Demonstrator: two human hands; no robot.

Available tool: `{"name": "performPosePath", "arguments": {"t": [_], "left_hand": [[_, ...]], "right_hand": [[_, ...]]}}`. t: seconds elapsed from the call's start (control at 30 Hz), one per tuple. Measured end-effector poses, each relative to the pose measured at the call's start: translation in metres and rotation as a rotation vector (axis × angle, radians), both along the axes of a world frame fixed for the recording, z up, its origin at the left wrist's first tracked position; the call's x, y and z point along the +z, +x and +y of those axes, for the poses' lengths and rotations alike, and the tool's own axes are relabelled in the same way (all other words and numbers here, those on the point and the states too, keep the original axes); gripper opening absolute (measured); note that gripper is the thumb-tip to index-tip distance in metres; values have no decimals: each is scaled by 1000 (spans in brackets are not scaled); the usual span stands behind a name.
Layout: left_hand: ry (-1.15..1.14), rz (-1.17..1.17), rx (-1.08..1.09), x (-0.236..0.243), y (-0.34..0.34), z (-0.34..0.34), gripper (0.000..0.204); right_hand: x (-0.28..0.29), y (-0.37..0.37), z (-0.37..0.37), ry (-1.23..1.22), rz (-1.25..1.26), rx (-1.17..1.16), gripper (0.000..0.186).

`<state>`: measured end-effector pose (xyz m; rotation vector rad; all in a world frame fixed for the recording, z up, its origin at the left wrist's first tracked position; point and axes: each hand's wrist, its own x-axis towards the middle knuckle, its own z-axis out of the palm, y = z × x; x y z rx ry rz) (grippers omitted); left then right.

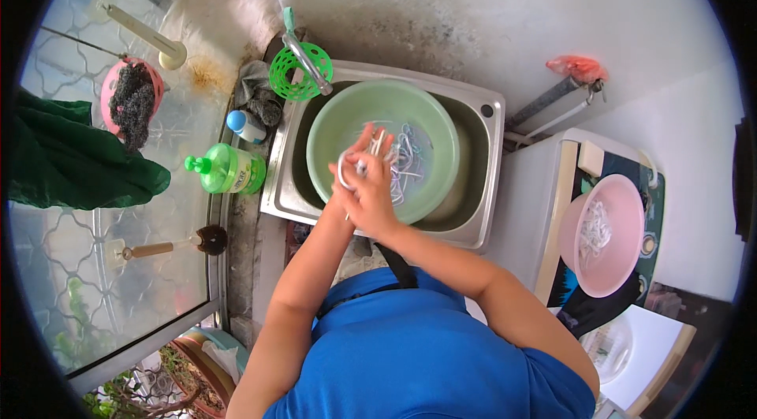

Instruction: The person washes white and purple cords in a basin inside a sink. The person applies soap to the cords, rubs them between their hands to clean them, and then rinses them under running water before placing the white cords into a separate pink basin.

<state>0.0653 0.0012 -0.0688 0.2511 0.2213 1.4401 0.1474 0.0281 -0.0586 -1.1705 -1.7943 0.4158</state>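
Green plastic basin sits in a stainless steel sink, nearer its left edge – white cords piled inside. Left hand and right hand are pressed together over the basin's front-left part – looped cord squeezed between. Green bottle stands just off the sink's left edge.

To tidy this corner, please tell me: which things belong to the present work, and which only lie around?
Seemingly in use:
thin white strands
round pale-green plastic basin
rectangular steel sink
round pink plastic basin (perhaps)

Seemingly idle:
small white blue-capped bottle
crumpled grey cloth
perforated green plastic basket
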Motion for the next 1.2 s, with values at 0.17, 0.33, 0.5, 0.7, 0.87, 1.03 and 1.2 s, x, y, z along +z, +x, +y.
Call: {"name": "performPosePath", "arguments": {"t": [0.17, 0.33, 0.5, 0.7, 0.87, 1.03, 1.2], "left_hand": [[-374, 209, -108, 20, 23, 2, 47], [-489, -22, -98, 38, 14, 2, 54], [-191, -43, -174, 0, 6, -3, 54], [-294, 106, -189, 11, 21, -4, 49], [-282, -201, -150, 11, 8, -4, 50], [-76, -146, -222, -31, 6, -12, 39], [-375, 20, -187, 5, 24, 2, 41]], "right_hand": [[-5, 10, 44, -170, 50, -111, 13], [20, -2, -10, -126, 28, -69, 19], [16, 4, -19, -41, 7, 135, 18], [8, 19, 23, -138, -151, -233, 14], [38, 14, -37, -20, 87, 191, 13], [-17, 26, 30, -171, -172, -292, 16], [-7, 38, 25, -92, 12, -225, 13]]}}
